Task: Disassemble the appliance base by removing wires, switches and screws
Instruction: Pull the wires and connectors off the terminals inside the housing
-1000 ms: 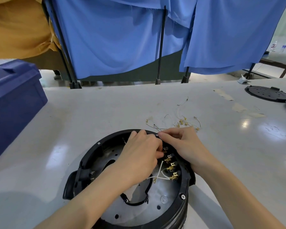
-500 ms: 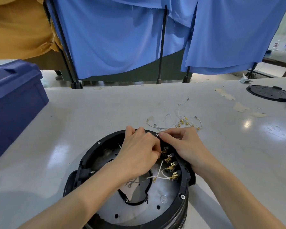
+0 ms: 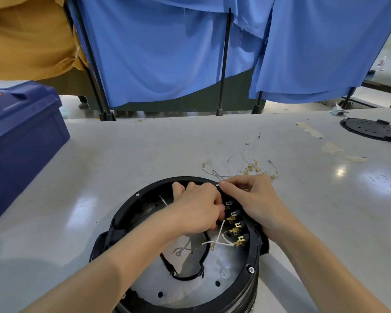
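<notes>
Closest to the person, at the near edge of the grey bench (image 3: 122, 168), sits the round black appliance base (image 3: 251, 276), open side up, its silver metal floor showing holes and a black curved band lying across it. A hex-head screw (image 3: 250, 269) sits in the rim at about four o'clock, and two more are in the rim at about ten and twelve o'clock. Along the inner wall from one to three o'clock runs a row of brass terminals (image 3: 237, 227), with thin white wires (image 3: 219, 239) crossing below them and ending in a small ring lug on the metal floor. The left hand (image 3: 196, 211) reaches into the base from seven o'clock, fingers curled tight at the upper end of the terminal row; what they pinch is hidden under the knuckles, so I cannot tell. The right hand (image 3: 255, 199) lies over the rim at about one o'clock, fingers closed down on the black edge and bracing it. Just beyond the rim, at one o'clock, a loose tangle of removed wires (image 3: 253, 164) with brass connectors lies on the bench. Farther off at two o'clock a flat black round plate (image 3: 370, 129) rests near the bench's edge, and at nine o'clock stands a dark blue plastic box (image 3: 20, 132). Behind the bench hang blue curtains (image 3: 167, 53) on black stands.
</notes>
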A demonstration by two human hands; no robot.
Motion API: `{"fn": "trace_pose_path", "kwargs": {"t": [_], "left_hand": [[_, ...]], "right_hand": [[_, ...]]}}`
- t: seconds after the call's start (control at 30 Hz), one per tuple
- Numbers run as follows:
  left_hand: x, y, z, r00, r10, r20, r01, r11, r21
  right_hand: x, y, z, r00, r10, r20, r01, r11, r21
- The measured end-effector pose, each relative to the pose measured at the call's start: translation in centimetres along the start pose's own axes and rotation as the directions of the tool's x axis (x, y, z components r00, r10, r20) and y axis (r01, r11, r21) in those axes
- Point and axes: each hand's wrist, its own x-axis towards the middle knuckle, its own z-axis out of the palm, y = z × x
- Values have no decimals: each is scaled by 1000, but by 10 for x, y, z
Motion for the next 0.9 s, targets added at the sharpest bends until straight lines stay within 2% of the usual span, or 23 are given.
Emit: {"fn": "trace_pose_path", "kwargs": {"t": [0.1,0.23,0.37,0.57,0.67,0.8,0.9], "left_hand": [[1,0,-4,994,-36,108,54,984,-168],[1,-3,-11,976,3,216,79,925,-372],[-1,-5,-13,973,23,230,93,871,-482],[2,-5,-13,975,34,221,79,872,-482],[3,-1,-9,982,-48,183,134,860,-492],[8,7,-4,982,-184,35,187,950,-250],[6,11,-6,982,-190,-19,184,969,-167]], "right_hand": [[0,0,0,1000,1,-4,-1,1000,-16],[0,0,0,1000,3,-8,-3,1000,-13],[0,0,0,1000,0,-12,0,1000,-27],[0,-2,1,1000,-3,-8,3,1000,-18],[0,-2,0,1000,-9,-2,9,1000,-27],[-1,-1,-1,1000,8,23,-8,1000,4],[-1,-2,-2,999,18,31,-18,1000,20]]}}
